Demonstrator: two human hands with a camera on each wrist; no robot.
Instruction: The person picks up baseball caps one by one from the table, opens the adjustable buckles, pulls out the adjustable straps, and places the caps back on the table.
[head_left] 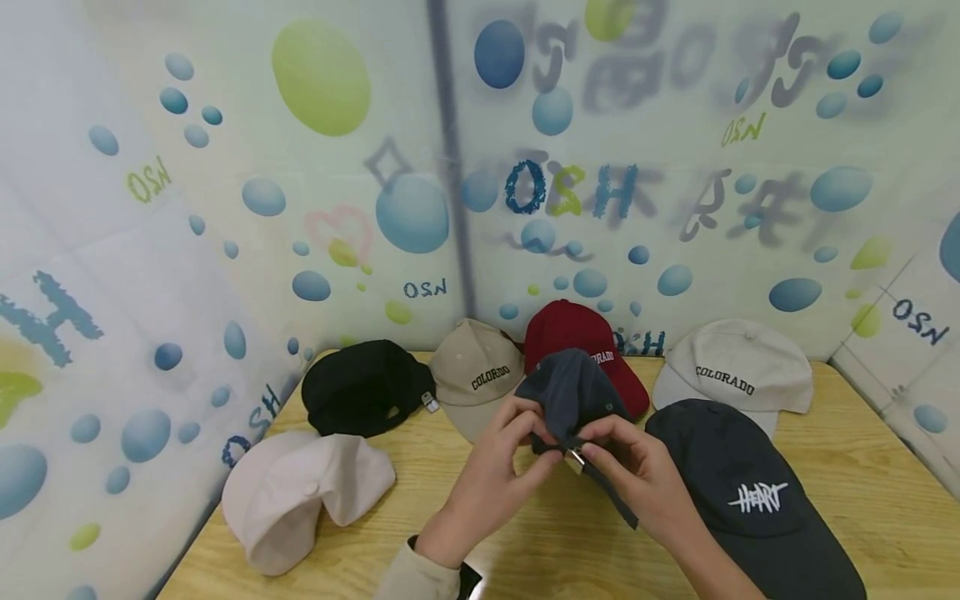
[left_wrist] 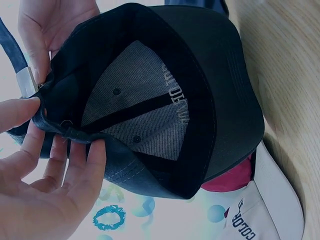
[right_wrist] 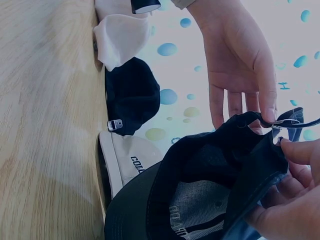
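Observation:
Both hands hold a dark navy baseball cap [head_left: 570,387] up off the table, its back towards me. My left hand [head_left: 498,471] pinches the back edge beside a metal buckle [head_left: 575,459] between thumb and fingers. On the buckle's other side, my right hand [head_left: 641,475] grips the strap and cap edge. The loose strap end [head_left: 613,498] hangs down past the buckle. The left wrist view looks into the cap's mesh-lined inside [left_wrist: 145,105] and shows its dark brim [left_wrist: 235,95]. In the right wrist view, the left thumb touches the strap at the buckle [right_wrist: 280,134].
Around the held cap, on the wooden table [head_left: 885,483], lie a pale pink cap [head_left: 281,492], a black cap [head_left: 363,387], a beige cap [head_left: 468,367], a red cap [head_left: 562,325], a light grey cap [head_left: 738,358] and a black HEART cap [head_left: 738,467]. A patterned curtain [head_left: 360,250] stands behind.

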